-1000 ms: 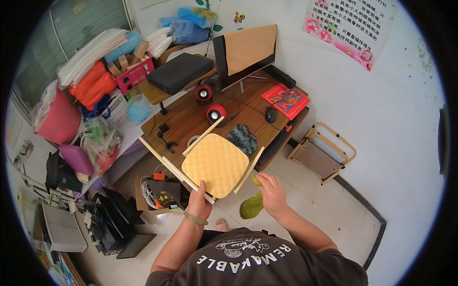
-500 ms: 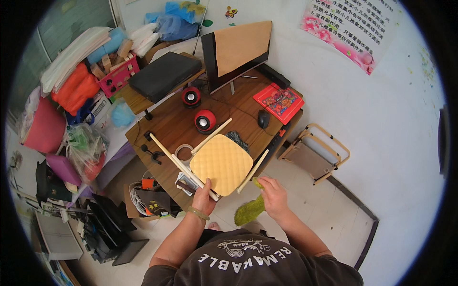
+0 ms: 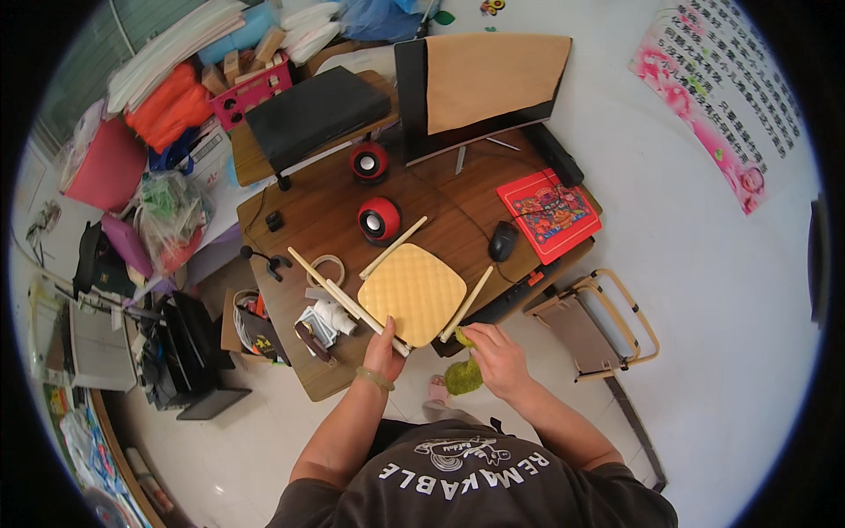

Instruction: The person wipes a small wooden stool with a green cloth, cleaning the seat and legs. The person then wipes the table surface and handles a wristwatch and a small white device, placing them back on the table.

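A cream-yellow router (image 3: pixel 412 295) with a quilted top and several stick antennas is held up over the desk's near edge. My left hand (image 3: pixel 382 356) is closed on its near left corner, thumb on top, beside two antennas that lie close together. A fuzzy green cloth (image 3: pixel 464 377) is pinched in the fingers of my right hand (image 3: pixel 498 359). Part of the cloth sits by the near end of the right-hand antenna (image 3: pixel 468 304); whether it touches cannot be made out. The rest of the cloth hangs below the hand.
On the brown desk (image 3: pixel 440 198) stand two red speakers (image 3: pixel 379 221), a monitor (image 3: pixel 412 106) draped in tan cloth, a black mouse (image 3: pixel 503 241) and a red mat (image 3: pixel 550 216). A tape roll (image 3: pixel 327 270) lies left of the router. A folding chair (image 3: pixel 585 334) stands to the right.
The view has shifted. My right hand has brought the green cloth closer to the right-hand antenna's near end. A dark crumpled thing behind the router no longer shows. My left hand keeps its hold.
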`<control>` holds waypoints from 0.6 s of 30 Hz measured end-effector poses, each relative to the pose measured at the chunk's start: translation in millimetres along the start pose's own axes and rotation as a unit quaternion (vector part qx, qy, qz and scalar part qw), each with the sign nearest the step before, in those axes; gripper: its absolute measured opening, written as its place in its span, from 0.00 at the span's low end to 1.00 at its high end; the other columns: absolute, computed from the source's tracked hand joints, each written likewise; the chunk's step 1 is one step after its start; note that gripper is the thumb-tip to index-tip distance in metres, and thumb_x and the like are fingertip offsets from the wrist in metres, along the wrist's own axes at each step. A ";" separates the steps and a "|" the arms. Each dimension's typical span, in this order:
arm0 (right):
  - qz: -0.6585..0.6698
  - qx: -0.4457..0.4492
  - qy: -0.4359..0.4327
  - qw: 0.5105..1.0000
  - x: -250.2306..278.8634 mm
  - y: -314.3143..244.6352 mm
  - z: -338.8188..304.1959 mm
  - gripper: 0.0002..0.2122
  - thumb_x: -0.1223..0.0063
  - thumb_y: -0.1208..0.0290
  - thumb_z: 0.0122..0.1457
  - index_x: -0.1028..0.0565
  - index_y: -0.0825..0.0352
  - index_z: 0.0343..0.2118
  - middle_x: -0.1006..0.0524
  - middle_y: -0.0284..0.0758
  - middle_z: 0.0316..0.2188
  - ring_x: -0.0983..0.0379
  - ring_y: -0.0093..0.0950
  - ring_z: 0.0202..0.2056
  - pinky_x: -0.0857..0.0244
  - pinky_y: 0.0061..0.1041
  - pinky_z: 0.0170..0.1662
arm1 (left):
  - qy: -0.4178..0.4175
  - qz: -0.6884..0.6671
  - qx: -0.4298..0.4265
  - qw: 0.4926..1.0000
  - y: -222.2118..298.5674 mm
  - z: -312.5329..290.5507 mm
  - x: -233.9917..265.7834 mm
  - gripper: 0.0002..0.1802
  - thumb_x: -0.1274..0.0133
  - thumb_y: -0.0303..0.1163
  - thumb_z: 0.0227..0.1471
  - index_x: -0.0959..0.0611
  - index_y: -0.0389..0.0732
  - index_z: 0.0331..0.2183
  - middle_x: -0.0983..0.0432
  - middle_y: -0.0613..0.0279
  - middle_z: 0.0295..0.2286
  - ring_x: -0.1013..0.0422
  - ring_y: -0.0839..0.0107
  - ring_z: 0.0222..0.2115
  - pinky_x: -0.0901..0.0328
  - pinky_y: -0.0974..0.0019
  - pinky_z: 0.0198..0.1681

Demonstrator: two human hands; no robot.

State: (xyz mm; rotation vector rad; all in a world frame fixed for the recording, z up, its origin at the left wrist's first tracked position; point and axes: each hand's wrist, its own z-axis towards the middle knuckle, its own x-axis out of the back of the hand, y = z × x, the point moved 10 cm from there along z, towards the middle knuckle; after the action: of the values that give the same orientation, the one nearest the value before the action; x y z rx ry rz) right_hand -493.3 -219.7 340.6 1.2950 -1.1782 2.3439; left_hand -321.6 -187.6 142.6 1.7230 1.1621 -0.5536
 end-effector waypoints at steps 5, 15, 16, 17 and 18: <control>0.035 0.024 -0.048 0.998 -26.0 27.1 15.5 0.16 0.46 0.78 0.51 0.26 0.66 0.46 0.26 0.34 0.43 0.28 0.36 0.42 0.31 0.32 0.40 | 0.026 -0.015 -0.032 0.999 -16.1 26.6 18.5 0.30 0.51 0.43 0.61 0.37 0.37 0.58 0.34 0.58 0.55 0.35 0.60 0.55 0.40 0.54 0.58; 0.023 0.029 -0.109 0.993 -95.7 56.9 49.0 0.16 0.48 0.78 0.53 0.26 0.66 0.47 0.28 0.38 0.47 0.30 0.39 0.47 0.32 0.35 0.46 | 0.113 0.022 -0.046 0.992 -18.0 45.0 31.1 0.27 0.52 0.45 0.62 0.32 0.36 0.54 0.30 0.55 0.50 0.31 0.62 0.50 0.35 0.57 0.52; 0.011 0.037 -0.113 0.993 -103.1 59.0 50.5 0.16 0.48 0.78 0.53 0.26 0.66 0.47 0.28 0.39 0.48 0.30 0.39 0.47 0.31 0.35 0.46 | 0.113 0.038 -0.048 0.992 -19.5 50.0 39.4 0.28 0.52 0.46 0.61 0.32 0.36 0.54 0.30 0.55 0.50 0.31 0.61 0.50 0.34 0.56 0.52; -0.002 0.044 -0.117 0.992 -110.4 61.3 51.5 0.16 0.48 0.78 0.53 0.26 0.66 0.47 0.29 0.39 0.49 0.31 0.39 0.48 0.31 0.35 0.46 | 0.114 0.053 -0.050 0.991 -20.8 53.0 48.5 0.29 0.52 0.47 0.61 0.33 0.36 0.55 0.31 0.54 0.51 0.32 0.60 0.50 0.34 0.55 0.51; -0.015 0.049 -0.120 0.991 -116.7 64.9 51.8 0.17 0.49 0.78 0.53 0.26 0.66 0.47 0.29 0.39 0.50 0.31 0.39 0.48 0.31 0.35 0.46 | 0.115 0.073 -0.036 0.990 -20.7 51.7 47.9 0.29 0.51 0.47 0.61 0.32 0.35 0.54 0.29 0.54 0.49 0.30 0.60 0.48 0.32 0.55 0.49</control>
State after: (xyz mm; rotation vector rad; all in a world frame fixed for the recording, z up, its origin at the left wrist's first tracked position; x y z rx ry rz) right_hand -426.7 -279.1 228.7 1.6541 -1.1099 2.2991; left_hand -311.7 -209.7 73.1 1.8259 1.1870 -0.2244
